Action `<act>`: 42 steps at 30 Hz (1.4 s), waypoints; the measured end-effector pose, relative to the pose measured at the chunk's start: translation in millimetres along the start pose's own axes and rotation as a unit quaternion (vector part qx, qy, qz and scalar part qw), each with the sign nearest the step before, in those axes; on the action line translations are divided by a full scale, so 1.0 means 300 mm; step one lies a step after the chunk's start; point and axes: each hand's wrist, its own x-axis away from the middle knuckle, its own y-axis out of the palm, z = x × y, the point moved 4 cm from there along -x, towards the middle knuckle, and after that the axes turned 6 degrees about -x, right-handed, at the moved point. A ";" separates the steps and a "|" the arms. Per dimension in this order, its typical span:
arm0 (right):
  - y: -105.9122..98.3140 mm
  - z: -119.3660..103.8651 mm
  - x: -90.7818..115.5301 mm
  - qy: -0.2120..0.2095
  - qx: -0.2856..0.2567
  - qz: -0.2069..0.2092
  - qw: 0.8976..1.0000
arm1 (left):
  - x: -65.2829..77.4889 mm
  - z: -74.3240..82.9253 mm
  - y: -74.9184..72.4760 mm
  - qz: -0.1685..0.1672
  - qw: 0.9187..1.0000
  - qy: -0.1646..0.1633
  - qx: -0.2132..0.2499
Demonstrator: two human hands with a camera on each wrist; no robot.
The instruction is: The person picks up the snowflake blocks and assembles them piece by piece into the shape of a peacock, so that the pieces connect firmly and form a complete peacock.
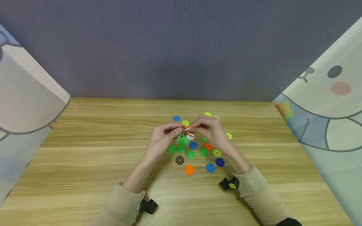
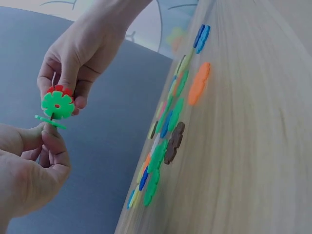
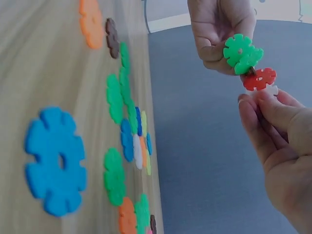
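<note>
Both hands are raised over the table, fingertips close together, at a small cluster of joined notched plastic discs. My left hand (image 1: 161, 138) pinches the cluster from the left, by its green discs (image 3: 239, 51). My right hand (image 1: 210, 129) pinches a white disc (image 3: 271, 90) between thumb and fingers, against a red disc (image 3: 263, 78). A bit of brown (image 3: 251, 71) shows between the green and red pieces. Whether the white disc is slotted into the red one, I cannot tell; fingers cover the contact.
Loose notched discs lie scattered on the wooden table (image 1: 99, 157) below the hands: several green ones (image 1: 181, 148), blue ones (image 1: 210, 167), yellow ones (image 1: 217, 153), an orange one (image 1: 189, 169) and a brown one (image 1: 179, 160). A grey panel (image 1: 181, 50) stands behind the table.
</note>
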 end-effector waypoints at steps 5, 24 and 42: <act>-0.029 0.019 -0.012 0.054 -0.023 -0.015 0.998 | -0.001 0.010 0.001 0.009 0.999 -0.012 0.028; -0.266 0.301 -0.058 0.246 0.128 -0.085 0.957 | -0.011 0.017 -0.001 0.035 0.998 -0.011 0.055; -0.280 0.375 -0.078 0.269 0.198 -0.095 0.938 | -0.018 0.021 -0.002 0.039 0.998 0.005 0.046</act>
